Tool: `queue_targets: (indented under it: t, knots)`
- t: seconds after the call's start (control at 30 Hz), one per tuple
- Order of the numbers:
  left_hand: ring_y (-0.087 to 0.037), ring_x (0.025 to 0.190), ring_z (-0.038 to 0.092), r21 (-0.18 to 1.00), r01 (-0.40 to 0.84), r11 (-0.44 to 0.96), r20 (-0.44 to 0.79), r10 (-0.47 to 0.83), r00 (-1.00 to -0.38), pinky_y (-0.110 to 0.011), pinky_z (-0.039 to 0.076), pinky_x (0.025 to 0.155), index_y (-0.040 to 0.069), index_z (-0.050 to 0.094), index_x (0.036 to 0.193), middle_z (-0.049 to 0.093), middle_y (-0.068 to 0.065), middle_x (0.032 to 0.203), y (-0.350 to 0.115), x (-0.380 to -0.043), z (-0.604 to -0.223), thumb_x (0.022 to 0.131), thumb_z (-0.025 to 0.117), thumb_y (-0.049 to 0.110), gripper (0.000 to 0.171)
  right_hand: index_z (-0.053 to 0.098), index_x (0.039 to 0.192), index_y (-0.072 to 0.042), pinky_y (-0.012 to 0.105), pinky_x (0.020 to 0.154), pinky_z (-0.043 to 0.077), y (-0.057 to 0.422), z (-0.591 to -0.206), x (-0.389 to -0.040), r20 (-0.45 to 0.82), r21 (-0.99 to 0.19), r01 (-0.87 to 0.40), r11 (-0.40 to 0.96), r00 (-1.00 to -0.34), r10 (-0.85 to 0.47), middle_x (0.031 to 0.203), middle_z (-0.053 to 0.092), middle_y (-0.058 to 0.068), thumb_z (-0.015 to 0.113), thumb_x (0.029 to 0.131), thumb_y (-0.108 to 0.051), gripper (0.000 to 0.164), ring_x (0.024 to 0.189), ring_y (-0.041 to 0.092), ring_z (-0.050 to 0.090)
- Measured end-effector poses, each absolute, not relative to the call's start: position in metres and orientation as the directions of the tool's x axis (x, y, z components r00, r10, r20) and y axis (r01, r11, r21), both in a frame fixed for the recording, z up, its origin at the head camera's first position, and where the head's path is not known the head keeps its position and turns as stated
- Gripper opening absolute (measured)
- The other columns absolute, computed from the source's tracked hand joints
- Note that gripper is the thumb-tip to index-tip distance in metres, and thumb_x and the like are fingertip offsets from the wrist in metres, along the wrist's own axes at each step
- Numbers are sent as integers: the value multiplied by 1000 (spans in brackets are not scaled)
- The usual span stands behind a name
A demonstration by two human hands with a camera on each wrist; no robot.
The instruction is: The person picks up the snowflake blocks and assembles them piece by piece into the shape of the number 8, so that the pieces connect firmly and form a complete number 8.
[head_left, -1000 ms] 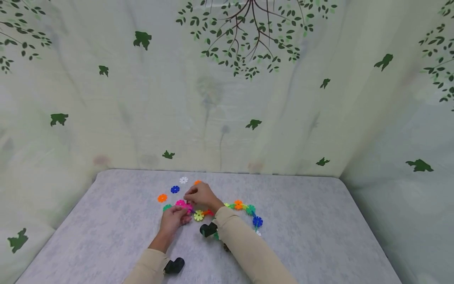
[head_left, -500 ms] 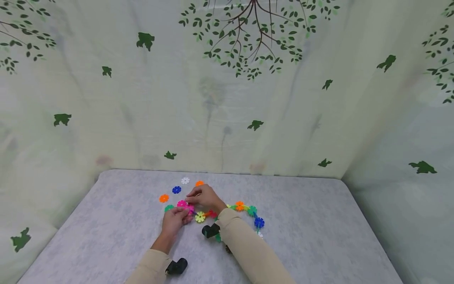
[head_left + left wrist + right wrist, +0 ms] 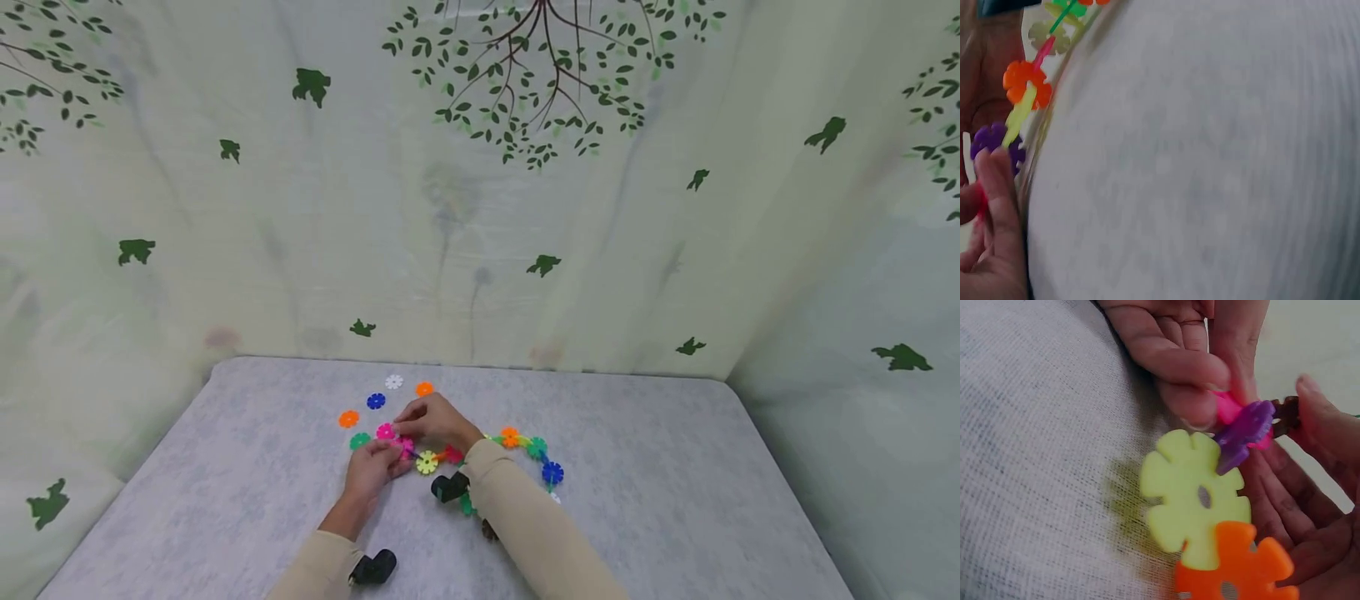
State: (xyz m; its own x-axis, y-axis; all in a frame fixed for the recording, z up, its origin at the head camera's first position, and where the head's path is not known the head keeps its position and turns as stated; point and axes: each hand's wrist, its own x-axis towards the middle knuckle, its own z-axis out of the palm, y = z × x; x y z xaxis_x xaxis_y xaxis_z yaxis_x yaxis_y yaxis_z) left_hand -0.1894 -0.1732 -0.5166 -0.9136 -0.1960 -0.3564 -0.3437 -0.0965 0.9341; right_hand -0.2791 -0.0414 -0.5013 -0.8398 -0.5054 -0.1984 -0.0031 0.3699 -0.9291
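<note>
A chain of flower-shaped plastic discs runs between my hands and curves to the right in the head view. My left hand (image 3: 371,473) pinches the pink disc (image 3: 1229,407) at its end. Joined to that are a purple disc (image 3: 1244,436), a yellow disc (image 3: 1188,494) and an orange disc (image 3: 1235,565). My right hand (image 3: 437,422), close beside the left, pinches a brown disc (image 3: 1286,417) against the pink one; whether their slots interlock I cannot tell. In the left wrist view, the purple disc (image 3: 997,145) sits just past the left fingertips.
Loose discs lie beyond my hands: orange (image 3: 348,418), blue (image 3: 376,401), white (image 3: 393,382), another orange (image 3: 424,389), green (image 3: 360,441) and pink (image 3: 385,431). The chain's blue disc (image 3: 552,472) lies right of my right sleeve. A patterned cloth wall (image 3: 472,250) stands behind the table.
The whole head view has shifted slightly. My right hand has dipped a little closer to the left hand. Both hands keep hold of their discs.
</note>
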Motion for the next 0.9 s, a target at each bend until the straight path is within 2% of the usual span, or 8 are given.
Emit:
queue_targets:
  t: [0.13, 0.2, 0.3, 0.43, 0.57, 0.67, 0.73, 0.9]
  knots:
    - [-18, 76, 67, 925, -373, -71, -379, -124, -917, -30, 58, 75, -12, 41, 133, 62, -16, 100, -179, -183, -517, 98, 50, 4, 39, 78, 90, -14, 24, 68, 52, -37, -503, -281, -207, -915, -62, 398, -775, -598, 81, 70, -3, 74, 86, -22, 10, 73, 13, 61]
    - [-19, 75, 67, 921, -386, -50, -389, -87, -917, -30, 58, 73, -10, 40, 137, 63, -14, 96, -181, -180, -516, 97, 50, 3, 43, 78, 92, -12, 23, 66, 52, -35, -503, -284, -192, -914, -81, 397, -776, -601, 81, 70, 0, 73, 87, -24, 14, 70, 13, 60]
    - [-19, 72, 67, 919, -393, -13, -393, -29, -919, -31, 58, 72, -6, 43, 138, 63, -11, 88, -184, -178, -517, 96, 51, 3, 43, 77, 96, -11, 23, 65, 52, -31, -502, -294, -154, -899, -87, 428, -854, -496, 85, 69, 1, 72, 87, -25, 17, 72, 12, 59]
    - [-22, 70, 68, 925, -379, 21, -379, -3, -925, -31, 58, 71, -3, 46, 136, 65, -10, 85, -183, -177, -517, 96, 55, 8, 42, 72, 108, -10, 28, 73, 52, -27, -499, -310, -119, -844, -65, 532, -945, -304, 96, 66, 3, 75, 85, -21, 25, 84, 15, 59]
    - [-24, 70, 69, 924, -372, 86, -370, -35, -928, -31, 58, 69, 0, 50, 133, 64, -10, 86, -180, -177, -518, 97, 59, 22, 43, 59, 133, -14, 35, 90, 49, -32, -500, -325, -171, -696, -116, 709, -932, -321, 116, 57, 8, 69, 89, -25, 46, 103, 22, 53]
    - [-23, 72, 69, 922, -361, 142, -358, -43, -933, -32, 58, 70, 0, 53, 130, 63, -11, 87, -178, -175, -519, 97, 59, 26, 43, 50, 141, -22, 37, 97, 46, -36, -504, -330, -235, -535, -195, 822, -900, -367, 127, 47, 9, 63, 93, -30, 51, 114, 23, 46]
    - [-21, 74, 68, 921, -350, 172, -348, -47, -936, -32, 58, 71, -1, 55, 128, 63, -11, 90, -177, -173, -518, 97, 59, 26, 42, 51, 138, -23, 37, 97, 46, -39, -508, -332, -251, -449, -237, 861, -892, -377, 127, 44, 8, 61, 95, -30, 46, 114, 23, 45]
    - [-17, 85, 67, 922, -348, 168, -340, -77, -937, -30, 58, 76, -4, 56, 127, 64, -12, 106, -177, -172, -520, 95, 62, 24, 43, 60, 117, -16, 32, 89, 48, -40, -507, -333, -206, -457, -257, 851, -901, -383, 108, 51, 5, 68, 91, -22, 27, 99, 21, 50]
